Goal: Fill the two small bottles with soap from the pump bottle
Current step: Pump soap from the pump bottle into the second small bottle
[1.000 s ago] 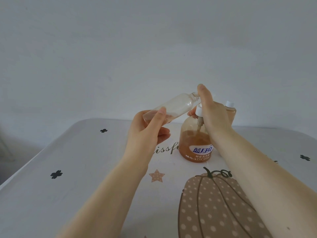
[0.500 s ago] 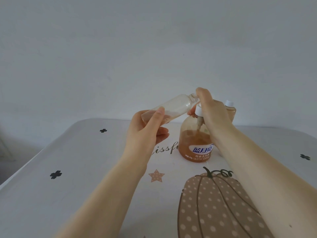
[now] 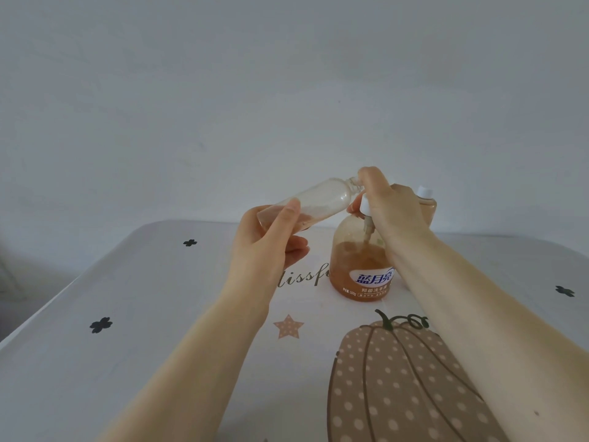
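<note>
1. my left hand is wrapped round the open bottle, thumb up along the near side, fingers curled behind. it's tipped way over, base at about 8 o'clock, open neck up at 2 o'clock, touching the pump head.

2. my right hand sits on top of the pump bottle, index finger curled over the head and pushing down, other fingers folded round the white collar. so it's gripping the pump, not just resting there.

3. the nozzle itself is hidden behind my finger, so i can't tell if it's actually inside the neck or only against it.

4. the pump bottle stands on the table, maybe half full of orange soap, just past the pumpkin print's stem at 12 o'clock.

5. the second bottle, white cap on, stands right behind my right hand at around 1 o'clock from the pump bottle. it looks orange, so i'd guess that one's filled and capped, though most of it is blocked.

6. step-wise i reckon i'm on the last bottle, and early: only a little soap pooled at the low end, the rest just smeared.

7. next up is more pumping, keeping the neck tight to the nozzle so nothing dribbles, then tipping the bottle upright so the soap settles.
</note>
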